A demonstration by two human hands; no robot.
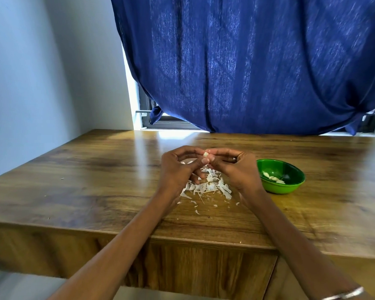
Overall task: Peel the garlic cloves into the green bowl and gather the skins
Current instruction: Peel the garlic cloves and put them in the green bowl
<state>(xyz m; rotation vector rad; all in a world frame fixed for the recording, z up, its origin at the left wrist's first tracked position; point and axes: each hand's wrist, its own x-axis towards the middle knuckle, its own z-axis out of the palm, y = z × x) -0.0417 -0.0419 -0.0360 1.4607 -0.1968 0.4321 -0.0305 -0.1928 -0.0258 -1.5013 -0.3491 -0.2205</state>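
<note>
Garlic clove: pinched between the fingertips of both hands, above the skins.
Left hand: grip closed on the clove.
Right hand: grip closed on it too (ring visible).
Skins: heaped on the counter beneath the hands.
Green bowl: right of the right hand, holding peeled cloves.

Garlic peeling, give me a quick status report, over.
Left hand and right hand both pinch one garlic clove. Peeled cloves in green bowl. Skins piled on table beneath hands. Nothing blocking.
</note>
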